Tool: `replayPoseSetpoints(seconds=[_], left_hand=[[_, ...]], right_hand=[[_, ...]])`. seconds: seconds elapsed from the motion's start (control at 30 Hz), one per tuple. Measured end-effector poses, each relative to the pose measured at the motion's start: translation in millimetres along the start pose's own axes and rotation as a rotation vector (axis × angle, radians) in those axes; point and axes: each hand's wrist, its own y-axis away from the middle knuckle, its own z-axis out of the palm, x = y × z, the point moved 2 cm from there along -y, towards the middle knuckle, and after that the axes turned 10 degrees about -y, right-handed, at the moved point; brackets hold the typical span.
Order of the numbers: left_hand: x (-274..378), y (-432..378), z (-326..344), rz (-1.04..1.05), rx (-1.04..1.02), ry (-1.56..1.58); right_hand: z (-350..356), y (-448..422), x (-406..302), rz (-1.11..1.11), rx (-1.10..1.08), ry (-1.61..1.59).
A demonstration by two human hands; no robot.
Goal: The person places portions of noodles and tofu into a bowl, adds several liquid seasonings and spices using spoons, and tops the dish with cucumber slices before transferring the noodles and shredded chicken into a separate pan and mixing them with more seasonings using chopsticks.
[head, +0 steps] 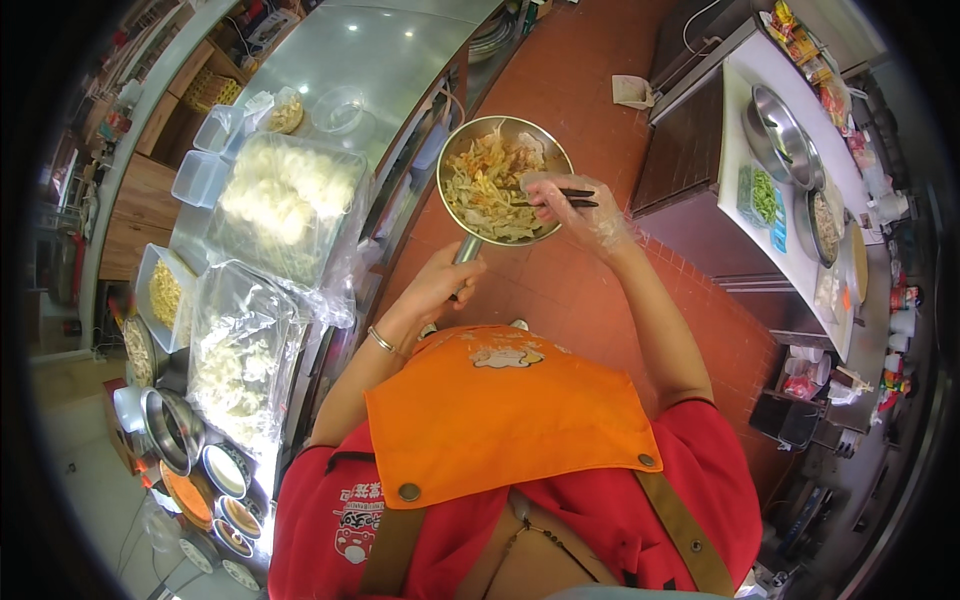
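A round metal pan (444, 196) is held up over the tiled floor, in front of the orange apron (510, 420). My left hand (442, 279) grips its metal handle (469, 250) from below. Stir-fried food (487, 184), with pale flat pieces and orange shreds, lies in the pan. In my right hand (581, 210), which wears a clear plastic glove, is a pair of dark chopsticks (581, 198). Their tips reach into the food at the pan's right side; the food partly hides them.
Left, a steel counter (375, 52) bears a plastic-wrapped tub of white noodles (289, 187), a bagged tub (232, 367) and sauce bowls (225, 471). Right, a white counter (739, 112) holds steel bowls (780, 135) and chopped greens (763, 196). A paper (632, 91) lies beyond the pan.
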Motion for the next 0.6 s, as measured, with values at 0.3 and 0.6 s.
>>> replayPoseSetpoints(seconds=[0.3, 0.6], left_hand=[[7, 4, -5, -0.021, 0.023, -0.105], [-1, 5, -8, 0.02, 0.058, -0.024]], right_hand=[[-8, -26, 27, -0.075, -0.037, 0.059], [-39, 3, 11, 0.062, 0.486, -0.118]])
